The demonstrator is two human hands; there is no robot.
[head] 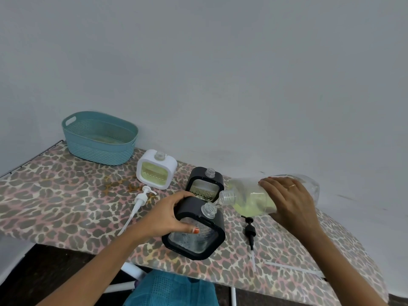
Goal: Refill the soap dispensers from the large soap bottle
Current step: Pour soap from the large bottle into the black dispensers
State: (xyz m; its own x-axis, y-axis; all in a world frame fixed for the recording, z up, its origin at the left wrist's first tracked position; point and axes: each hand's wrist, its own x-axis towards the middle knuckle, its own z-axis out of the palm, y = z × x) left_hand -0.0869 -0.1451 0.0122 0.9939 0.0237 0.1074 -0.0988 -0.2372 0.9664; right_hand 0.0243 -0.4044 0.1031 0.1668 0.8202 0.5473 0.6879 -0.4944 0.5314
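At ten o'clock on the leopard-print bench (55, 195) stands a teal basket (99, 138). Right of it is the white dispenser (156, 171), neck open, its window showing yellow-green soap well up; it looks already refilled. Its white pump (141, 196) lies on the cover at its seven o'clock.

The left hand (167, 215) grips the near black dispenser (194, 239), fingers curled over its top corner and thumb pressed on the front window, tipping it back a little. The window looks almost clear, so I judge this fill has barely begun. At its twelve o'clock the far black dispenser (197, 176) stands uncapped; its level is hard to read.

The large soap bottle (249, 198) lies nearly level, mouth toward nine o'clock just above the near dispenser's neck, with a thin thread of soap running between them. About half its soap remains. The right hand (289, 199) wraps round its body.

A black pump (249, 230) lies at the near dispenser's three o'clock.

Left to do, as I judge: finish this pour, perhaps top up the far one, and refit the pumps.
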